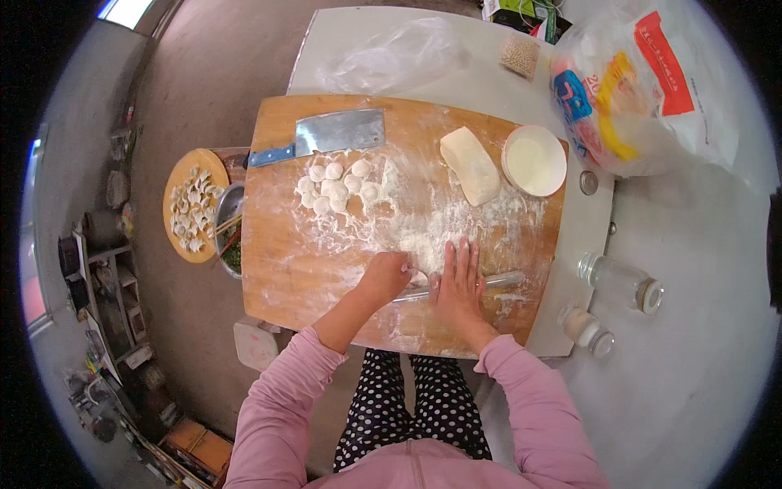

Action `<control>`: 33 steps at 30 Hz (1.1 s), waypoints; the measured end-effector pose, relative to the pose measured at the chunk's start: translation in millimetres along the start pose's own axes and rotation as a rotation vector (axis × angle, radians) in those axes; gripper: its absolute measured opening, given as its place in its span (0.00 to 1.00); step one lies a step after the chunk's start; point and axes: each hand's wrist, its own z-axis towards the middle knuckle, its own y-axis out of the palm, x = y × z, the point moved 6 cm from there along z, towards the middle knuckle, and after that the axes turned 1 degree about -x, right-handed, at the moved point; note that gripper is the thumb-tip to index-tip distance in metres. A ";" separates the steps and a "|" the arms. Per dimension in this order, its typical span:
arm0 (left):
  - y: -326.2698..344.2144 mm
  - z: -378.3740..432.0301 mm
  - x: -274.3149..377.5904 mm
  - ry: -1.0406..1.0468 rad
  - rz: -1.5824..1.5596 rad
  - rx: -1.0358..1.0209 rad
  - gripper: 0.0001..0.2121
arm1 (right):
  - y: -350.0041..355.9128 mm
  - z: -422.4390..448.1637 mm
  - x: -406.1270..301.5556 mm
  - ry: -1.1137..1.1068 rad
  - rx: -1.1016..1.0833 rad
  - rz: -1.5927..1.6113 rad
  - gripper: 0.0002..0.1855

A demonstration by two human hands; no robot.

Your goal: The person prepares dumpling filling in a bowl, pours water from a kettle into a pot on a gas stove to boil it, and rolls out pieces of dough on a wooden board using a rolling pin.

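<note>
On a floured wooden board (293,257), my left hand (389,275) pinches the edge of a small dough wrapper (418,279). My right hand (459,275) lies flat, palm down, across a clear rolling pin (504,280), whose left end reaches the wrapper. Several small dough pieces (335,188) sit in loose flour at the upper left. Above them rests a cleaver (340,131) with a blue handle. A thick slab of dough (470,165) lies at the upper right, beside a white bowl (534,161) with pale contents.
Left of the board, a round board (194,252) bears folded dumplings; a metal bowl (231,205) holds green filling and chopsticks. Clear plastic (391,55) and a bag of beans (519,55) lie beyond the board. Glass jars (620,284) and a large plastic bag (660,91) are on the right.
</note>
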 end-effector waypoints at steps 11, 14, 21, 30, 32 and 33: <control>-2.1 2.9 -8.3 -0.033 -0.114 -0.072 0.07 | -9.8 16.4 -12.0 0.021 0.129 0.008 0.35; -3.6 13.3 1.9 0.077 0.184 -0.044 0.07 | -26.2 35.5 -20.8 -0.033 0.252 0.124 0.35; -7.7 2.0 3.9 0.066 0.041 0.007 0.04 | -24.4 34.0 -19.6 0.027 0.221 0.031 0.37; -2.9 3.5 -9.3 -0.030 -0.081 -0.004 0.08 | -28.9 38.0 -24.9 -0.018 0.293 0.052 0.39; -4.7 8.4 0.7 0.022 0.128 -0.016 0.09 | -21.1 32.6 -22.2 0.009 0.256 0.047 0.39; -4.6 4.1 -2.9 0.020 0.129 -0.014 0.09 | -13.9 26.3 -19.4 0.034 0.215 0.042 0.39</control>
